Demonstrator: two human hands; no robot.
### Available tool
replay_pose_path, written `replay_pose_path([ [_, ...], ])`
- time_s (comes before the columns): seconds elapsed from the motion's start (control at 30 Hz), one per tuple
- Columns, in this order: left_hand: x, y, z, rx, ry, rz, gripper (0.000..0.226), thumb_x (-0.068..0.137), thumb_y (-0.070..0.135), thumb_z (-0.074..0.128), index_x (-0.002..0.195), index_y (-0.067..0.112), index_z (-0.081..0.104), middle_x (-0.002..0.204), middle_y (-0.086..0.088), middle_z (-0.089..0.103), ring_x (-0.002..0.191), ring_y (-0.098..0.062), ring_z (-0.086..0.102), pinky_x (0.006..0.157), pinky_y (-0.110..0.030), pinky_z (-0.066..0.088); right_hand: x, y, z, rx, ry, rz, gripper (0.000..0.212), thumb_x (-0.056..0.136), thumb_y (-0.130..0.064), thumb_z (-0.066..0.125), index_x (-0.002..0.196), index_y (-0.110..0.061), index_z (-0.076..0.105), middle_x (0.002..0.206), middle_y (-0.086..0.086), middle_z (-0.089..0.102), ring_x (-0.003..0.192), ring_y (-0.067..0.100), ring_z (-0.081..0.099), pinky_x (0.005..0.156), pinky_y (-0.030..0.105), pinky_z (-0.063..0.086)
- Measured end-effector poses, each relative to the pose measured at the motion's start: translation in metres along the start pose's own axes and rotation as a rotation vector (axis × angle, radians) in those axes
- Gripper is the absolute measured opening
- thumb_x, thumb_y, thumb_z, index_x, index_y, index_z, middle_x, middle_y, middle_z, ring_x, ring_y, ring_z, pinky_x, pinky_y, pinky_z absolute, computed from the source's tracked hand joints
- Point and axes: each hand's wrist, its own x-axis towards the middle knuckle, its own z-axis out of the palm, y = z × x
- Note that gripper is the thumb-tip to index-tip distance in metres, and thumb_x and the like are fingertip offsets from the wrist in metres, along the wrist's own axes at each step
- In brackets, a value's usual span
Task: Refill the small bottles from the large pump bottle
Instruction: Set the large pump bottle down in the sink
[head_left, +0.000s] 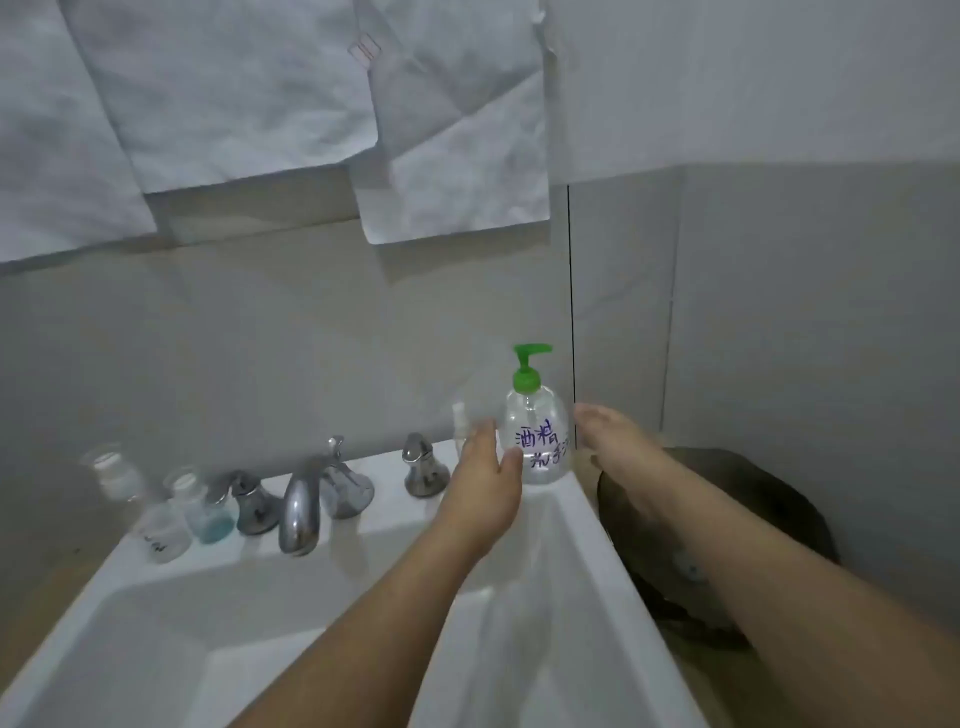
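The large clear pump bottle (535, 441), with a green pump and purple handwriting, stands on the sink's back right corner. My left hand (488, 473) reaches up to its left side with straight fingers, the thumb at the bottle's wall. On the other side, my right hand (613, 441) has its fingertips next to the bottle; neither hand is wrapped round it. Several small clear bottles stand at the sink's back left: one white-capped (111, 467), one with blue liquid (208, 512), one with black marks (162, 532). A slim clear bottle (460, 423) shows just behind my left fingers.
A chrome tap (298, 512) with two handles (423, 467) runs along the white sink's back rim (374, 499). A dark rounded object (737, 519) lies right of the sink, under my right forearm. White sheets (260, 93) hang on the wall above.
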Motion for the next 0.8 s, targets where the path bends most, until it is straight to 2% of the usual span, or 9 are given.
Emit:
replay_pose_path([
  [0.07, 0.006, -0.005, 0.007, 0.039, 0.077, 0.068, 0.036, 0.102, 0.019, 0.041, 0.137, 0.012, 0.040, 0.136, 0.002, 0.041, 0.123, -0.006, 0.030, 0.086, 0.008, 0.013, 0.009, -0.002, 0.005, 0.050, 0.002, 0.024, 0.036, 0.101, -0.049, 0.031, 0.094, -0.026, 0.058, 0.086, -0.016, 0.062, 0.080, 0.002, 0.061, 0.073, 0.021, 0.042],
  [0.1, 0.009, -0.009, 0.012, 0.036, 0.100, 0.079, 0.039, 0.102, 0.016, 0.041, 0.140, 0.008, 0.038, 0.141, 0.000, 0.038, 0.124, -0.004, 0.027, 0.085, 0.012, 0.009, 0.015, 0.000, 0.006, 0.083, 0.007, 0.026, 0.043, 0.100, -0.052, 0.028, 0.092, -0.025, 0.059, 0.080, -0.018, 0.066, 0.079, 0.002, 0.062, 0.074, 0.023, 0.041],
  [0.13, 0.011, -0.010, 0.014, 0.018, 0.102, 0.068, 0.040, 0.101, 0.013, 0.040, 0.141, 0.008, 0.037, 0.145, -0.001, 0.038, 0.128, -0.006, 0.028, 0.094, 0.007, 0.012, 0.021, 0.003, 0.008, 0.120, -0.006, 0.032, 0.049, 0.100, -0.053, 0.025, 0.088, -0.023, 0.062, 0.072, -0.020, 0.069, 0.072, -0.001, 0.065, 0.070, 0.022, 0.042],
  [0.2, 0.013, -0.015, 0.021, -0.065, 0.079, 0.035, 0.047, 0.097, 0.004, 0.036, 0.142, 0.017, 0.038, 0.144, -0.004, 0.044, 0.133, -0.018, 0.038, 0.113, -0.023, 0.027, 0.025, 0.009, 0.013, 0.200, -0.007, 0.038, 0.051, 0.101, -0.052, 0.020, 0.084, -0.028, 0.061, 0.062, -0.023, 0.068, 0.061, -0.009, 0.064, 0.059, 0.017, 0.047],
  [0.23, 0.014, -0.016, 0.024, -0.129, 0.060, 0.016, 0.054, 0.093, -0.001, 0.034, 0.140, 0.023, 0.040, 0.145, -0.004, 0.044, 0.135, -0.019, 0.039, 0.113, -0.036, 0.032, 0.027, 0.013, 0.014, 0.235, -0.004, 0.029, 0.051, 0.102, -0.051, 0.018, 0.084, -0.029, 0.060, 0.061, -0.023, 0.068, 0.059, -0.011, 0.063, 0.054, 0.013, 0.048],
  [0.3, 0.015, -0.013, 0.027, -0.215, 0.061, -0.003, 0.069, 0.084, -0.010, 0.030, 0.138, 0.030, 0.043, 0.151, -0.006, 0.038, 0.143, -0.020, 0.030, 0.114, -0.045, 0.032, 0.028, 0.013, 0.014, 0.288, -0.007, 0.000, 0.052, 0.102, -0.049, 0.016, 0.084, -0.026, 0.060, 0.059, -0.022, 0.067, 0.057, -0.011, 0.063, 0.047, 0.007, 0.046],
  [0.53, 0.022, -0.007, 0.023, -0.347, 0.085, -0.158, 0.076, 0.083, -0.012, 0.028, 0.149, 0.024, 0.035, 0.154, -0.004, 0.033, 0.131, -0.016, 0.047, 0.110, -0.041, 0.040, 0.027, 0.017, 0.006, 0.317, 0.001, 0.010, 0.058, 0.100, -0.055, 0.018, 0.086, -0.023, 0.064, 0.067, -0.018, 0.069, 0.060, -0.008, 0.065, 0.047, 0.005, 0.044],
  [0.67, 0.015, 0.002, 0.013, -0.347, 0.034, -0.174, 0.076, 0.084, -0.010, 0.030, 0.150, 0.027, 0.033, 0.140, -0.001, 0.054, 0.123, -0.019, 0.055, 0.106, -0.042, 0.044, 0.015, 0.013, 0.007, 0.332, 0.003, -0.026, 0.056, 0.101, -0.052, 0.019, 0.091, -0.019, 0.064, 0.069, -0.015, 0.069, 0.060, -0.006, 0.066, 0.046, 0.006, 0.044],
  [0.8, -0.005, 0.012, -0.002, -0.363, 0.022, -0.192, 0.077, 0.083, -0.012, 0.031, 0.149, 0.027, 0.036, 0.126, 0.008, 0.063, 0.116, -0.010, 0.058, 0.104, -0.031, 0.045, -0.008, 0.000, 0.011, 0.331, 0.000, -0.045, 0.052, 0.101, -0.051, 0.021, 0.096, -0.019, 0.063, 0.076, -0.011, 0.068, 0.062, -0.005, 0.066, 0.046, 0.006, 0.044],
])
